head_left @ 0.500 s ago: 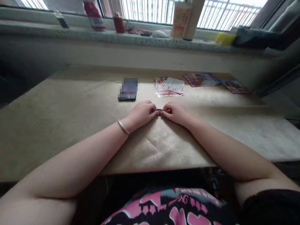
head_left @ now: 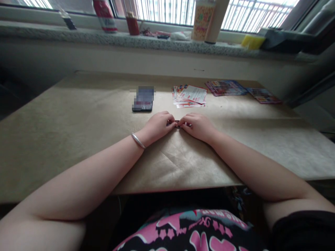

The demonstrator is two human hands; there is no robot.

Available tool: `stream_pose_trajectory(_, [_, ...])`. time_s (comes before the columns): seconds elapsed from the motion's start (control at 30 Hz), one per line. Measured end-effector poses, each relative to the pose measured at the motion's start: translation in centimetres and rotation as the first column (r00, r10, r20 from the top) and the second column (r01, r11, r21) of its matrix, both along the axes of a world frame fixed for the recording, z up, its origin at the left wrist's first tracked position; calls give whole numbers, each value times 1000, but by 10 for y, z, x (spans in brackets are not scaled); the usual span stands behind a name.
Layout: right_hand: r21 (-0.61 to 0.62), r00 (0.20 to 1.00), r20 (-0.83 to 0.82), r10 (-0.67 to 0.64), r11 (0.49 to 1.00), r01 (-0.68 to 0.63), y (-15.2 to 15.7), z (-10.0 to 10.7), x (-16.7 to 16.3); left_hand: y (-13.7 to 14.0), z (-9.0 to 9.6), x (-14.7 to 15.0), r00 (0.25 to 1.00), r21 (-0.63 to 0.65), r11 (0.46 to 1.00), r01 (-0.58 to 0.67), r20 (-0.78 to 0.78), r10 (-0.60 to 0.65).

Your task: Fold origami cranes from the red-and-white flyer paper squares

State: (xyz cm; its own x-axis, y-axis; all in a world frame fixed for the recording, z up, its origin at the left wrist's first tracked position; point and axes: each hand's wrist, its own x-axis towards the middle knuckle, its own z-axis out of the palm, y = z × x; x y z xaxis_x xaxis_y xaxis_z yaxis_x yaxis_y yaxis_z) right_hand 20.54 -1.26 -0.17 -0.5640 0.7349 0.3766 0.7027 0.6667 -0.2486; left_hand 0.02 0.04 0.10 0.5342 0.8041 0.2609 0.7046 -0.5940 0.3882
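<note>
At the left, the wrist with the silver bangle (head_left: 138, 141) lies on the table (head_left: 78, 129), with a dark phone-like slab (head_left: 143, 100), partly blurred out, flat beyond it. The left hand (head_left: 160, 124) curls inward, thumb and forefinger pinching the near end of a small dark-red piece (head_left: 177, 123) that sits between the two hands, at or just above the tabletop; how much of it runs under the fingers is hidden. It is probably a card like those farther off — if so, light, thin and springy, easy to crease, and its smooth face could slide under a dry fingertip. The best hold would be a light pinch at the opposite edges, thumbs near, forefingers far, without squeezing the middle. On the far side lies a loose fan of white-faced cards (head_left: 192, 94), overlapping and untouched. The right hand (head_left: 197, 126) mirrors the left, thumb and forefinger closed on the piece's right end, the other fingers loosely bent. Farther right, a spread stack of colourful cards (head_left: 226, 88) lies near the far edge, and a smaller pile (head_left: 263, 95) beside it.
</note>
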Motion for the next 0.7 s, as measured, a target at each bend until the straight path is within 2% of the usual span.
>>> stream_pose_trajectory(0.2, [-173, 982, -171, -78, 984, 48, 4, -5, 0, -1, -1, 2, 999, 27, 999, -34, -3, 35])
stream_pose_trajectory(0.27, [-188, 982, -174, -79, 981, 46, 4, -5, 0, -1, -1, 2, 999, 29, 999, -44, 11, 44])
stream_pose_trajectory(0.47, [-49, 999, -27, -40, 998, 38, 0, -1, 1, 0, -1, 0, 1000, 61, 998, -4, -17, 5])
stream_pose_trajectory(0.7, [0, 996, 79, -48, 999, 48, -4, 4, 1, 2, 0, -12, 991, 122, 984, 132, -47, -127])
